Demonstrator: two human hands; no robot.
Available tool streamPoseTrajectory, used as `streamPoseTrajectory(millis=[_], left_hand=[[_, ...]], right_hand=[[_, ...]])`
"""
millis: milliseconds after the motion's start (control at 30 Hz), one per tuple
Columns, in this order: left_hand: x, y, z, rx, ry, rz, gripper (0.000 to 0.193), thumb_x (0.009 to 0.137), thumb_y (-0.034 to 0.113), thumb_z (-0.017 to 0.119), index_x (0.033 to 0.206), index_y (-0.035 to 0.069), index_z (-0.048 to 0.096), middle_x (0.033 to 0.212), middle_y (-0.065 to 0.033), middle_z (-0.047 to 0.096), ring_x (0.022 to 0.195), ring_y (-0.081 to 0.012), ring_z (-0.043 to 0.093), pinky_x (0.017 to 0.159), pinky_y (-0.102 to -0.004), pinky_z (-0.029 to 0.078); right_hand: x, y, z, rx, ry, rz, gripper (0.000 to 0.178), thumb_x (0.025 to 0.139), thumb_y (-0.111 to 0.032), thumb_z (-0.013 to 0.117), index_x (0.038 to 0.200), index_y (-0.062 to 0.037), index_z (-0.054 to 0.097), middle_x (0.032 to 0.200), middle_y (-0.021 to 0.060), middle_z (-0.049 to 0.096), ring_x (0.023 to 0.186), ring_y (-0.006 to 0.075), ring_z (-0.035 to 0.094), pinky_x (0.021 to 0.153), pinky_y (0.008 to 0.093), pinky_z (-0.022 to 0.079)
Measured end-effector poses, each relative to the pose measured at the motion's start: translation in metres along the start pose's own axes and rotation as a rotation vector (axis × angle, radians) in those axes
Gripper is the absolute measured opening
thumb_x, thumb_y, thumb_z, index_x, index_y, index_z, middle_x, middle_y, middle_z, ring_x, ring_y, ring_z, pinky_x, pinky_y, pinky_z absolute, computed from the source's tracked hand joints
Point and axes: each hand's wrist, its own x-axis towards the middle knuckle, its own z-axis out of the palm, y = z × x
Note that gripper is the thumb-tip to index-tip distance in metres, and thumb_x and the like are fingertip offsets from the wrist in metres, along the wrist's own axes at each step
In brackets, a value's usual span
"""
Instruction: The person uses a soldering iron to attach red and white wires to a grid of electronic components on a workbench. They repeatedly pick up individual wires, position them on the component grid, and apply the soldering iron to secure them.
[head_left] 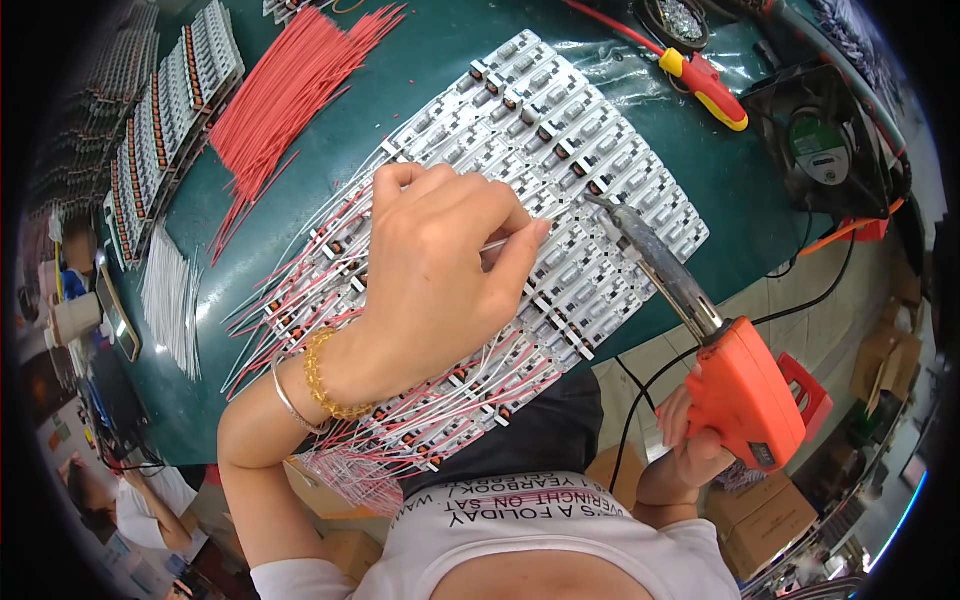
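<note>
My left hand (pixel 440 260) is over a panel of small white circuit boards (pixel 650 190), thumb and fingers pinched on a thin white wire (pixel 492 244). My right hand (pixel 692 432) grips the handle of an orange soldering gun (pixel 750 390). Its long dark tip reaches to the boards just right of my left fingertips; whether it touches them I cannot tell. Across the panel's near left part, red and white wires (pixel 420 420) stick out from the boards, many hanging past the edge toward my lap. My left palm is hidden.
A bundle of red wires (pixel 290 90) and one of white wires (pixel 172 300) lie left on the green table (pixel 390 95). More board panels (pixel 175 125) stand beyond them. At the right are a red-and-yellow-handled tool (pixel 710 90), a black fan (pixel 825 150) and a cable (pixel 800 312).
</note>
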Motion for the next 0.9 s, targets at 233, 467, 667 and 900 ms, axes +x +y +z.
streamPoseTrajectory(millis=[233, 467, 667, 900], left_hand=[[-0.001, -0.001, 0.003, 0.017, 0.030, 0.049, 0.015, 0.072, 0.005, 0.075, 0.066, 0.007, 0.061, 0.060, -0.0009, 0.054, 0.059, -0.0177, 0.049, 0.074, -0.0338, 0.035], [-0.001, -0.001, 0.003, 0.023, 0.035, 0.051, 0.015, 0.072, 0.005, 0.075, 0.066, 0.007, 0.061, 0.060, -0.0010, 0.054, 0.059, -0.0180, 0.049, 0.074, -0.0342, 0.035], [-0.001, -0.002, 0.004, 0.036, 0.033, 0.064, 0.014, 0.072, 0.006, 0.074, 0.066, 0.007, 0.062, 0.060, -0.0016, 0.054, 0.058, -0.0182, 0.049, 0.074, -0.0344, 0.036], [-0.001, 0.000, 0.003, 0.039, 0.018, 0.039, 0.014, 0.073, 0.007, 0.075, 0.068, 0.007, 0.062, 0.062, -0.0017, 0.056, 0.060, -0.0186, 0.051, 0.076, -0.0348, 0.036]], right_hand=[[-0.012, 0.032, -0.022, -0.195, 0.001, -0.143, 0.080, 0.087, -0.057, 0.060, 0.120, 0.0143, 0.042, 0.050, -0.0018, 0.044, 0.038, 0.0080, 0.041, 0.041, 0.0233, 0.039], [-0.027, 0.021, -0.030, -0.225, -0.027, 0.131, 0.074, 0.077, -0.065, 0.066, 0.116, -0.0032, 0.057, 0.104, 0.0062, 0.058, 0.093, 0.0233, 0.056, 0.079, 0.0360, 0.046], [-0.026, 0.021, -0.022, -0.066, 0.083, 0.080, 0.080, 0.080, -0.060, 0.066, 0.125, 0.0028, 0.048, 0.094, 0.0016, 0.051, 0.079, 0.0160, 0.049, 0.072, 0.0305, 0.041], [-0.003, 0.008, -0.003, -0.013, 0.054, -0.086, 0.085, 0.084, -0.057, 0.062, 0.122, 0.0152, 0.041, 0.048, -0.0021, 0.044, 0.035, 0.0074, 0.040, 0.037, 0.0216, 0.037]])
